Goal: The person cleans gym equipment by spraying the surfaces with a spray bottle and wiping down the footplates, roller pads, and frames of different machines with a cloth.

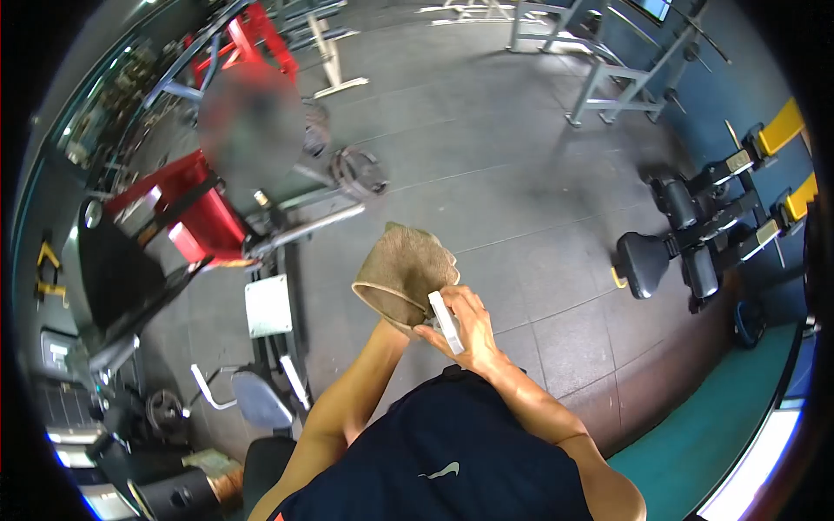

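A brown cloth [402, 271] hangs over my left hand and hides its fingers; only the wrist and forearm show below it. Close against the cloth's right side is my right hand [469, 326], its fingers closed round a flat white object [446, 323]. That object stands on its narrow edge between thumb and fingers. Both hands are in front of my dark shirt, above the grey floor.
Red and black gym machines [204, 221] stand at the left. A black-padded machine with yellow parts [695, 221] is at the right. Grey metal racks [608, 82] stand at the back, and a teal mat [708, 434] lies at the lower right.
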Demonstrator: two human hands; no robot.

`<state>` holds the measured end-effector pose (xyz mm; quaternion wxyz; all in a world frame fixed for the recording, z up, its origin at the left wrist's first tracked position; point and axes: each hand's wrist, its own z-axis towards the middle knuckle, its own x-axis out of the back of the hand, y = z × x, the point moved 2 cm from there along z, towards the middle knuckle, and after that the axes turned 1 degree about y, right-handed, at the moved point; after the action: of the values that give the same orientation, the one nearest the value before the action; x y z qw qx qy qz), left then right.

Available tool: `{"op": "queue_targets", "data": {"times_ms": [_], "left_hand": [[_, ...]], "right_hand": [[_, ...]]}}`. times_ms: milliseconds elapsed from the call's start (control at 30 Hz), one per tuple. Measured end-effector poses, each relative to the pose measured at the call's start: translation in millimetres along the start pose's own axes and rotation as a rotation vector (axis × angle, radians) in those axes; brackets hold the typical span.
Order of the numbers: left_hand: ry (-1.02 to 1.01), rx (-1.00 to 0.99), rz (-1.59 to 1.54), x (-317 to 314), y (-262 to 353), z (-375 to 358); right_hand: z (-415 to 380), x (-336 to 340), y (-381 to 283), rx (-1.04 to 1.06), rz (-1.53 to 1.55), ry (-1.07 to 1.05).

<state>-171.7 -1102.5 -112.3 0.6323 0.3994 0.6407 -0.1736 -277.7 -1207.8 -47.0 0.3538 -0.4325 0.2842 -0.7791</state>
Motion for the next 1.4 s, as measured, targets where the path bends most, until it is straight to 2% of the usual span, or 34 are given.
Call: {"op": "queue_targets", "data": {"times_ms": [67,100,133,167,200,267,333,400,433,467,500,533,600,633,733,767,800,867,933,967,1067,1100,1200,1233,1333,1400], "left_hand": [[0.064,0.056,-0.033,-23,-19,41],[0.033,0.103,-0.068,-7,-25,77],[0.020,0.073,0.448,11,-29,103],[0.035,0.055,0.507,15,-32,120],[0.054,0.058,0.443,20,-33,138],[0.145,0.080,0.125,36,-37,175],[0.235,0.076,0.024,51,-35,210],[0.357,0.068,0.009,62,-23,252],[0.432,0.062,0.017,66,-13,275],[0.504,0.056,0.024,69,3,300],[0.532,0.065,0.160,61,24,324],[0.556,0.012,0.203,19,44,338],[0.679,0.052,0.204,25,77,382],[0.701,0.037,0.066,22,93,410],[0.469,0.018,0.116,13,152,493],[0.469,0.017,0.089,-3,173,518],[0.628,0.095,0.153,-40,207,530],[0.385,0.144,0.155,-44,254,573],[0.154,-0.045,0.443,-46,290,617],[0.170,-0.223,0.735,-47,307,637],[0.287,-0.064,0.667,-5,366,704],[0.347,-0.148,0.616,2,386,725],[0.677,-0.212,1.002,9,466,765],[0.770,-0.344,1.100,28,482,779],[0.873,-0.544,0.653,37,541,806],[0.936,-0.636,0.482,54,589,812]], "right_hand": [[30,26,37,-0.047,-0.043,-0.032],[44,42,61,-0.165,-0.026,-0.167],[59,53,79,-0.170,-0.018,-0.214],[76,63,95,-0.173,-0.007,-0.272],[92,69,112,-0.173,0.003,-0.336],[122,73,156,-0.219,0.080,-0.369],[152,67,193,-0.338,0.196,-0.419],[193,57,213,-0.228,0.051,-0.434],[210,46,232,-0.254,0.080,-0.459],[232,36,250,-0.278,0.106,-0.482],[258,28,262,-0.308,0.197,-0.435],[283,22,277,-0.284,0.188,-0.422],[334,8,304,-0.248,0.173,-0.380],[360,2,317,-0.229,0.110,-0.369],[445,-6,344,-0.171,-0.054,-0.214],[474,-7,353,-0.182,-0.073,-0.150],[505,-5,361,-0.259,-0.012,-0.125],[568,-1,382,-0.410,0.120,-0.075],[628,-7,411,-0.395,0.152,-0.079],[653,-14,424,-0.395,0.165,-0.089],[736,-44,459,-0.318,0.253,-0.136],[767,-55,467,-0.337,0.286,-0.168],[862,-98,496,-0.398,0.376,-0.367],[889,-120,508,-0.370,0.453,-0.455],[976,-188,498,-0.136,0.329,-0.703],[1015,-238,490,0.070,0.388,-0.839]]}}
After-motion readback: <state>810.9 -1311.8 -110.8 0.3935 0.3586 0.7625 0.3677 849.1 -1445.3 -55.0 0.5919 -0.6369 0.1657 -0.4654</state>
